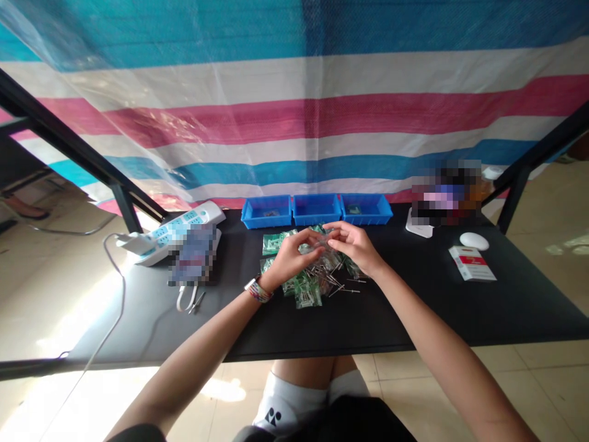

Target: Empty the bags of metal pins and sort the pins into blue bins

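Note:
My left hand (289,255) and my right hand (352,245) meet over a heap of small green circuit boards (304,288) and thin metal pins (343,285) in the middle of a black table (414,307). The fingers of both hands are curled in a pinch around a small clear part between them (319,245), too small to name. A beaded band (257,290) circles my left wrist. Behind the heap stand three blue bins: left (267,212), middle (316,209) and right (367,209).
A white power strip (177,230) with its cable lies at the back left, tweezers (191,301) in front of it. At the right lie a white round object (473,240) and a red-and-white box (472,264). A striped tarp (294,110) hangs behind.

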